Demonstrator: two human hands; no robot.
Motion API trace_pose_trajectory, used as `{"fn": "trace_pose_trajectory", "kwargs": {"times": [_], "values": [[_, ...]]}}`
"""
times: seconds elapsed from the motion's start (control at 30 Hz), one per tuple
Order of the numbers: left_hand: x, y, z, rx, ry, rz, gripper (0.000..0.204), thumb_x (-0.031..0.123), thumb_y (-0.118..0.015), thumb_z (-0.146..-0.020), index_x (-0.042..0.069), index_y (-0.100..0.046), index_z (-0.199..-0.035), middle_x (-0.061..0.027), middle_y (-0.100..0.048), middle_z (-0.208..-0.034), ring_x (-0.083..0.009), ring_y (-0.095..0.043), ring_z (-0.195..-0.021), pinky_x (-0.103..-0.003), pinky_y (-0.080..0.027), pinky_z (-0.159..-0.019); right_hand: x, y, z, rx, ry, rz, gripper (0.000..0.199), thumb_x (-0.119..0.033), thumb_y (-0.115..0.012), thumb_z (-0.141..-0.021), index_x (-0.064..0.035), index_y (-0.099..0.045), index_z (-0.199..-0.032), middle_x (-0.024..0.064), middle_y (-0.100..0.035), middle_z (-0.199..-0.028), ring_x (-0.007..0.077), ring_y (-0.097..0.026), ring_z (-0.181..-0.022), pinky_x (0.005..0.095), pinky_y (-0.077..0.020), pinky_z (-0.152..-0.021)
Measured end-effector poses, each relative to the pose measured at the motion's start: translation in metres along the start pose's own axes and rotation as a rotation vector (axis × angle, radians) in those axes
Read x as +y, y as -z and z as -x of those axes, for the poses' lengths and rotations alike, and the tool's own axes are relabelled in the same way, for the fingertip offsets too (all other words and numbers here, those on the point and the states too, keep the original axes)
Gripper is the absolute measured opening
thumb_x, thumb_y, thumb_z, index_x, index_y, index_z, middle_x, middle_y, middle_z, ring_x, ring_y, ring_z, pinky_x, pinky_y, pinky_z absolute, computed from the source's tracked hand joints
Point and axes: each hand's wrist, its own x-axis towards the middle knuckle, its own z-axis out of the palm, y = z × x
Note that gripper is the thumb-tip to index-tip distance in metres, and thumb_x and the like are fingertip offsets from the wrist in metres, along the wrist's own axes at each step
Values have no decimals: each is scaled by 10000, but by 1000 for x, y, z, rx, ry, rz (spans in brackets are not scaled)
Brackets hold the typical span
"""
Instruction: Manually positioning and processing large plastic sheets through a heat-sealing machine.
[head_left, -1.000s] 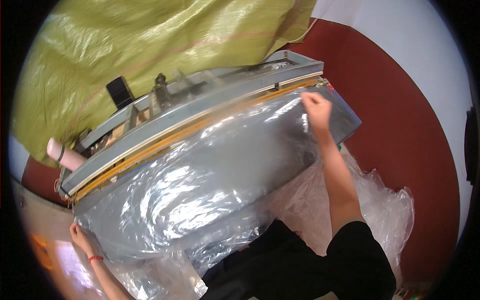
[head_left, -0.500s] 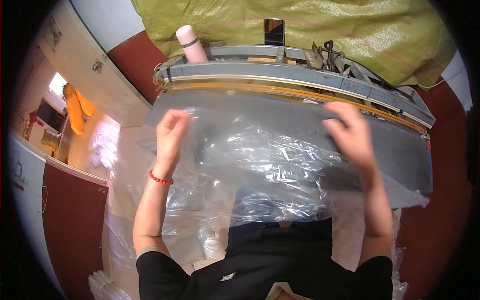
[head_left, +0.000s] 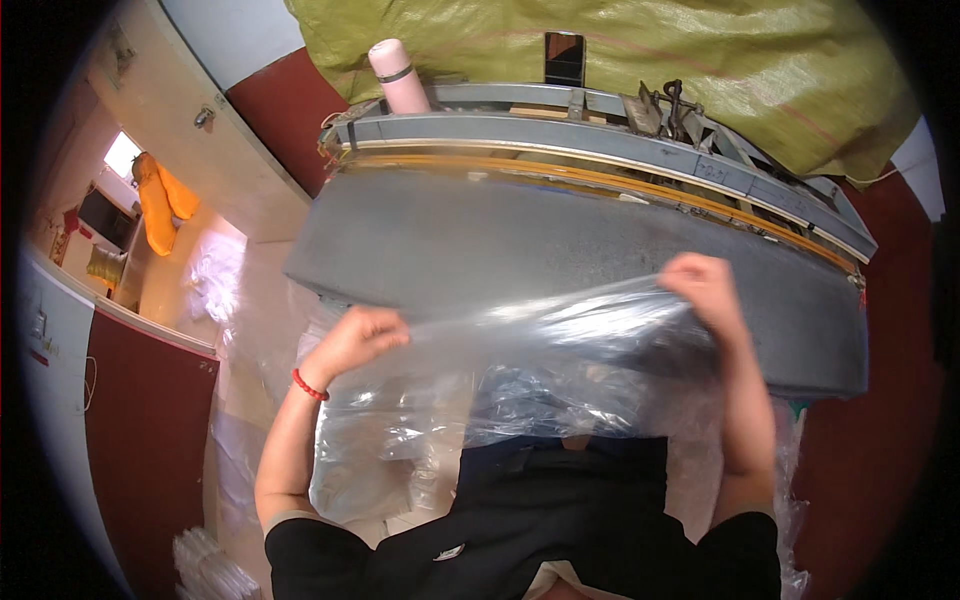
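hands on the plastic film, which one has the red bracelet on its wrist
The left hand: a red beaded bracelet circles its wrist. The right hand, pinching the same clear film, wears none.

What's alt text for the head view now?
A person's left hand and right hand hold clear plastic film stretched between them near the front edge of a grey work surface; a metal frame and a pink bottle are beyond it.
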Motion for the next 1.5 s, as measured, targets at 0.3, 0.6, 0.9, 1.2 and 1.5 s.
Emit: {"fn": "trace_pose_trajectory", "kwargs": {"times": [0.3,0.6,0.9,1.2,1.5], "values": [[-156,78,7,-2,234,-269,161,-1,-625,-656,26,-616,-814,-65,-625,-761,-146,-579,-704,-278,-466,-656,170,385,242,1290,-271,295,189,-203,-630,-786,-27,-652,-852,16,-626,-794,87,-550,-722,231,-442,-681],[-105,166,-104,1508,-180,-469,191,123,-578,-800,-20,-536,-920,-114,-559,-845,-199,-520,-790,-320,-428,-745,150,367,219,1470,-621,615,249,-278,-636,-702,-63,-685,-819,47,-657,-770,127,-588,-695,277,-463,-662],[-204,104,-129,659,459,-517,552,380,-454,-872,5,-377,-1269,-192,-371,-1311,-281,-369,-1207,-356,-275,-999,198,359,182,1369,-979,910,254,-289,-527,-741,-132,-652,-897,121,-623,-931,303,-589,-886,405,-467,-757],[42,-58,-196,722,-132,64,189,167,-508,-874,3,-573,-942,-36,-552,-848,-116,-499,-783,-244,-408,-725,198,355,163,1211,-934,1049,290,-305,-527,-801,-48,-583,-921,169,-623,-882,323,-596,-865,422,-466,-733],[291,-327,-172,-310,-806,-397,174,178,-570,-809,33,-586,-714,-153,-599,-768,-263,-582,-608,-318,-457,-546,205,359,175,1223,-916,1090,282,-307,-496,-822,-41,-554,-896,169,-626,-821,342,-606,-801,446,-472,-692]]}}
